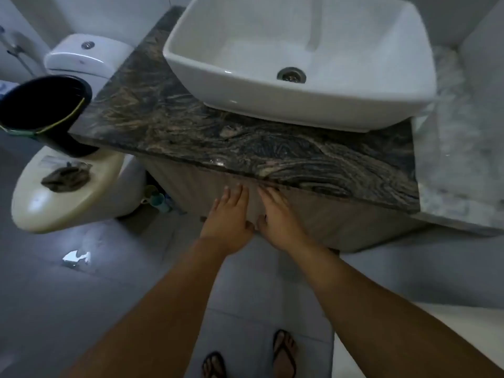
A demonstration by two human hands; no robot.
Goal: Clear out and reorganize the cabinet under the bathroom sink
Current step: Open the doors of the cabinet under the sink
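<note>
The cabinet under the sink has grey-brown doors that look closed below a dark veined stone counter. A white square basin stands on the counter. My left hand and my right hand lie flat against the cabinet front, side by side near the middle, fingers spread and pointing up toward the counter edge. Neither hand holds anything. The inside of the cabinet is hidden.
A toilet stands left of the cabinet with a dark rag on its closed lid and a black bin tilted on it. Small cups sit on the floor between toilet and cabinet. My feet in flip-flops stand on grey tiles.
</note>
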